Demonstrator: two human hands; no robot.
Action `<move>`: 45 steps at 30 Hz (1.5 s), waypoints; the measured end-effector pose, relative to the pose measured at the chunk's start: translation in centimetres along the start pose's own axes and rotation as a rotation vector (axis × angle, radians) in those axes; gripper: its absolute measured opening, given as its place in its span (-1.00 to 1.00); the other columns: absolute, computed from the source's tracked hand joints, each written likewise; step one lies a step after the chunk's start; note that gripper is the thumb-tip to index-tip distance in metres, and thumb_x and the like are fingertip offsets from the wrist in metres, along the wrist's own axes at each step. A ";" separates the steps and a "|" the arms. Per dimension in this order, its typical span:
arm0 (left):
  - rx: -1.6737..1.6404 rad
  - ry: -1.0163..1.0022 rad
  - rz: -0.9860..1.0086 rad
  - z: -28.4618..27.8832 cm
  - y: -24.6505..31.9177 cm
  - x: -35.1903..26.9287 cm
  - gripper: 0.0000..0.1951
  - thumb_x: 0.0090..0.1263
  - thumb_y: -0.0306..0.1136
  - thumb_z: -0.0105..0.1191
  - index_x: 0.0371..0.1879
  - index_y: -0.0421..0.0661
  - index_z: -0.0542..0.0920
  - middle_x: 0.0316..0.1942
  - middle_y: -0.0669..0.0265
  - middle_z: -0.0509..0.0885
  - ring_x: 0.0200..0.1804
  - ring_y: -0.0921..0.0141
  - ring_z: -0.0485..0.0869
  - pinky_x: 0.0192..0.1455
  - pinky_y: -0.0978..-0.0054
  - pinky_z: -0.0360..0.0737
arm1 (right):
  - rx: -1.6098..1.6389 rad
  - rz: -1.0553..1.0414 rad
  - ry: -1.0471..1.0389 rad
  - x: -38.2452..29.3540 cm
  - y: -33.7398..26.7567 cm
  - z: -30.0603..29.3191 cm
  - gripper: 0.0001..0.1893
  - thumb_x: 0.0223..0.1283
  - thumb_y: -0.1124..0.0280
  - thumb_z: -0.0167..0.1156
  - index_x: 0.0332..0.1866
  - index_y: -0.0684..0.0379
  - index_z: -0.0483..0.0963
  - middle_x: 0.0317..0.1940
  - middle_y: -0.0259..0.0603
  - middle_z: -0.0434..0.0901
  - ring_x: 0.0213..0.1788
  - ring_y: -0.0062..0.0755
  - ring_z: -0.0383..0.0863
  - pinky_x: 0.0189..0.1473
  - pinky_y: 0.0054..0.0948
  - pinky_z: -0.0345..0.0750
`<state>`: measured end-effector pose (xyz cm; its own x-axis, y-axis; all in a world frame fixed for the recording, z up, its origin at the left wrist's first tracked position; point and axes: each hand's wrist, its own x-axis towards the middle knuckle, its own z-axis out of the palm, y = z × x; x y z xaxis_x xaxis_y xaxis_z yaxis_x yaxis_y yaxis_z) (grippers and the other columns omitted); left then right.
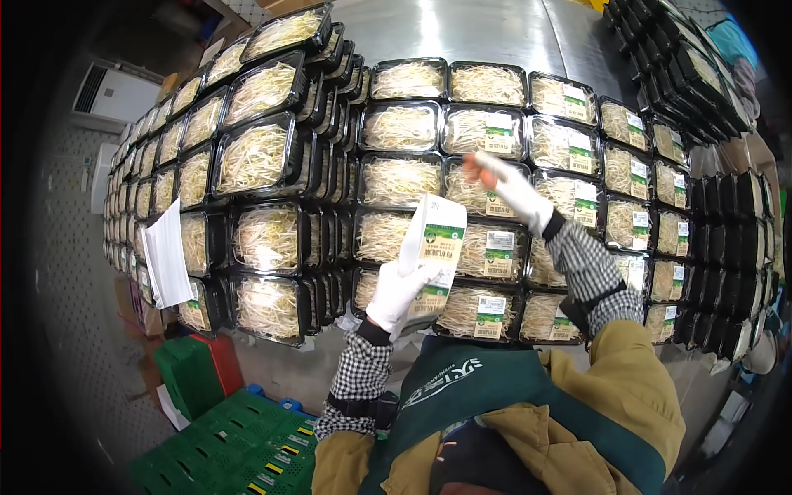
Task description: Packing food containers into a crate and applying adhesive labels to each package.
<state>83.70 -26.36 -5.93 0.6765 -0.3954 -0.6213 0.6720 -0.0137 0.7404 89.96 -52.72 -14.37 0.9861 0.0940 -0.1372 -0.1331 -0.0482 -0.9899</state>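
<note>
My left hand [396,297], in a white glove, grips a folded strip of printed labels [442,244] with green and cream patches. It is held over the near trays left of centre. My right hand [504,182], gloved with bare fingertips and blurred by motion, is over a black plastic tray of bean sprouts [461,185]. A label [500,205] shows on that tray beneath the hand. Nothing is visible between its slightly parted fingertips; whether they touch the tray cannot be told. Nearby, a labelled tray [486,127] and an unlabelled tray [401,127] sit in rows.
Tall stacks of sprout trays [257,151] rise at left, with white paper sheets [168,260] on them. More black tray stacks [724,223] stand at right. Behind is a steel table [396,28]. Green plastic crates [223,445] lie low at left. Another person's sleeve [733,40] shows far right.
</note>
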 end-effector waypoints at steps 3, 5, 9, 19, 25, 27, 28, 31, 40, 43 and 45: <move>0.269 -0.040 0.240 0.5 0.7 1.6 -0.49 0.18 -0.54 0.20 0.16 -0.26 0.43 -0.01 0.24 0.61 -0.02 0.45 0.59 0.07 0.50 0.51 | 0.223 0.067 -0.041 -4.9 -3.9 3.9 -0.77 0.19 0.58 0.16 -0.04 0.28 0.53 -0.20 -0.27 0.61 -0.19 -0.58 0.56 -0.11 -0.60 0.50; 0.037 0.008 0.427 3.2 2.2 1.8 -0.49 0.14 -0.57 0.23 0.13 -0.24 0.44 -0.04 0.29 0.61 -0.02 0.49 0.55 0.06 0.54 0.48 | 0.200 -0.033 0.047 -6.2 -5.5 5.0 -0.86 0.14 0.54 0.23 -0.18 0.28 0.58 -0.29 -0.34 0.62 -0.21 -0.63 0.55 -0.13 -0.59 0.49; 0.241 0.187 0.480 4.5 3.9 2.9 -0.85 0.22 -0.49 0.23 -0.27 -0.26 0.64 -0.37 0.37 0.69 -0.35 0.66 0.56 -0.29 0.70 0.50 | 0.235 -0.096 0.169 -6.3 -6.2 5.4 -0.85 0.11 0.54 0.26 -0.20 0.25 0.59 -0.35 -0.33 0.61 -0.23 -0.63 0.55 -0.16 -0.58 0.48; 0.484 -0.041 -0.057 0.5 2.4 1.0 -0.76 0.22 -0.40 0.24 -0.19 -0.26 0.64 -0.38 0.35 0.70 -0.38 0.61 0.62 -0.31 0.64 0.55 | -0.528 -0.129 0.632 15.3 -1.4 -15.7 -0.68 0.17 0.12 0.22 -0.15 0.15 0.53 -0.32 -0.20 0.63 -0.24 -0.39 0.60 -0.12 -0.44 0.49; 0.047 0.021 -0.082 -1.7 0.8 -3.0 -0.67 0.25 -0.52 0.19 -0.01 -0.32 0.54 -0.18 0.25 0.68 -0.18 0.50 0.65 -0.11 0.57 0.60 | -1.430 0.013 0.460 17.4 1.2 -13.8 -0.36 -0.05 -0.12 0.28 0.11 0.04 0.39 0.03 -0.11 0.48 0.09 -0.15 0.44 0.13 -0.12 0.31; -0.049 0.080 0.009 -1.6 1.2 -3.1 -0.70 0.27 -0.55 0.15 -0.01 -0.32 0.54 -0.17 0.23 0.68 -0.16 0.48 0.66 -0.09 0.54 0.61 | -1.478 -0.117 0.574 15.4 1.9 -12.4 -0.25 -0.09 -0.17 0.28 0.18 0.07 0.34 0.08 -0.08 0.43 0.13 -0.13 0.40 0.14 -0.12 0.30; -0.099 0.102 0.013 -1.9 0.6 -3.0 -0.72 0.28 -0.55 0.14 -0.03 -0.32 0.55 -0.15 0.23 0.68 -0.17 0.47 0.66 -0.10 0.54 0.61 | -1.527 -0.117 0.504 14.0 0.8 -10.3 -0.20 -0.08 -0.22 0.26 0.20 0.13 0.33 0.15 -0.07 0.38 0.16 -0.14 0.37 0.14 -0.12 0.32; 0.007 0.223 0.075 -2.5 -1.1 -1.2 -0.74 0.28 -0.48 0.17 -0.08 -0.32 0.59 -0.18 0.26 0.69 -0.19 0.53 0.64 -0.11 0.58 0.59 | -0.300 0.131 -0.177 7.9 -2.5 -2.4 -0.22 0.07 0.04 0.32 0.35 0.19 0.21 0.15 -0.11 0.43 0.14 -0.29 0.46 0.22 -0.34 0.40; 0.432 0.439 0.666 -0.6 4.0 0.5 -0.82 0.17 -0.44 0.30 -0.32 -0.25 0.63 -0.46 0.37 0.67 -0.36 0.58 0.61 -0.24 0.60 0.57 | 0.106 -0.223 -0.040 -2.2 -7.8 9.2 -0.88 0.01 0.57 0.33 -0.30 0.28 0.61 -0.40 -0.29 0.62 -0.31 -0.59 0.56 -0.24 -0.58 0.47; 0.719 0.671 0.650 -1.8 2.7 1.8 -0.78 0.20 -0.31 0.30 -0.47 -0.20 0.60 -0.62 0.33 0.61 -0.57 0.64 0.44 -0.49 0.57 0.46 | -0.095 -0.399 0.020 -0.8 -8.7 9.3 -0.92 0.03 0.63 0.26 -0.34 0.28 0.61 -0.47 -0.31 0.56 -0.36 -0.58 0.50 -0.28 -0.57 0.43; 0.462 0.512 0.567 -2.5 1.7 2.5 -0.73 0.19 -0.23 0.30 -0.40 -0.22 0.64 -0.55 0.34 0.66 -0.53 0.64 0.50 -0.45 0.58 0.49 | -0.164 -0.498 0.107 2.4 -8.6 8.2 -0.90 0.06 0.66 0.19 -0.31 0.29 0.58 -0.44 -0.32 0.56 -0.34 -0.59 0.51 -0.24 -0.57 0.45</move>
<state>87.36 -25.08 -6.87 0.9963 0.0017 -0.0864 0.0814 -0.3534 0.9319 92.65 -43.95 -6.43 0.9317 0.0440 0.3605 0.3624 -0.1793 -0.9146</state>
